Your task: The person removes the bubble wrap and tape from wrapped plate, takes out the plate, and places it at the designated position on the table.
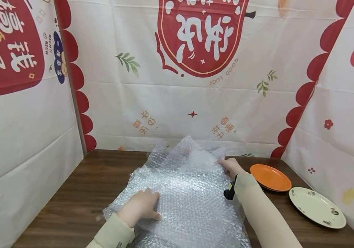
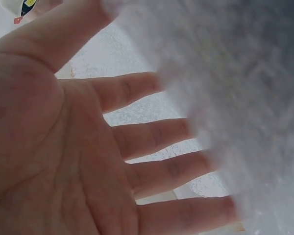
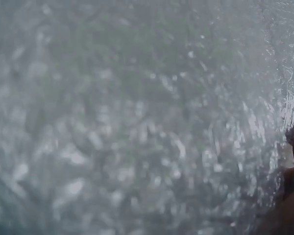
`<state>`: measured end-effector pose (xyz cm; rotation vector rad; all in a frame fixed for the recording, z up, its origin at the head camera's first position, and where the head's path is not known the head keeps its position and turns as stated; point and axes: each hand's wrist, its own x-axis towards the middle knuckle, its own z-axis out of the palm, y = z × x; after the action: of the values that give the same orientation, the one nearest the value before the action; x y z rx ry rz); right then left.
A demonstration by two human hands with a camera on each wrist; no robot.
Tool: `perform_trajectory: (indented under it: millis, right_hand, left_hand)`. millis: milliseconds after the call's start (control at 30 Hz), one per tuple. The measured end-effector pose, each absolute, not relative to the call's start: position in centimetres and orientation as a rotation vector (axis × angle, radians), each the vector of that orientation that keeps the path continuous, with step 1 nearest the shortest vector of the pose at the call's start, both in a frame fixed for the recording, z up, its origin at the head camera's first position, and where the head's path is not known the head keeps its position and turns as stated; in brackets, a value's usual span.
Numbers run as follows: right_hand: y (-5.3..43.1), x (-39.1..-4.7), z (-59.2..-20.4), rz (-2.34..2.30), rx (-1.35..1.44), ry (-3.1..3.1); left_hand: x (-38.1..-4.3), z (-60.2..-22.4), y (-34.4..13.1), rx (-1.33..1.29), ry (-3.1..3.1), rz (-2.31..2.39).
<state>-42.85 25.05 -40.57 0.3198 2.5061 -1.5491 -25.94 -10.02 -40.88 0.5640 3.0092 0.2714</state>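
Observation:
A wide sheet of clear bubble wrap [image 1: 192, 206] covers the middle of the tabletop, its far part raised and crumpled near the back cloth. Over its left side lies my left hand [image 1: 142, 206], the thumb apart from the fingers. The left wrist view shows that hand's fingers [image 2: 137, 137] long and spread, their tips meeting the blurred wrap. At the far right edge of the sheet, my right hand [image 1: 232, 167] pinches the wrap. Bubble wrap fills most of the right wrist view, with a dark bit of the hand at its right border.
To the right of the right forearm sit an orange plate [image 1: 271, 177] and, nearer, a cream oval plate [image 1: 317, 208] with small printed designs. The dark wooden table [image 1: 62, 203] is enclosed by printed white cloth [image 1: 164, 103] at the back and both sides.

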Motion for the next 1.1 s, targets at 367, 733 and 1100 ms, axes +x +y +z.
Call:
perform_trajectory:
  millis: [367,733,1100]
  right_hand:
    - [26.2,-44.3,-40.4,-1.668,0.342,2.438]
    - [28.0,-44.1,-39.6,-1.881,0.292,2.327]
    - [29.9,-43.6,-37.4,-2.080,0.288,2.296]
  left_hand:
    - [-25.7,-41.3,-10.0,0.614,3.046,0.294]
    - [-25.7,-41.2,-10.1,0.628,3.052,0.291]
    - [-26.1,-40.9,-10.0,0.617,3.022,0.299]
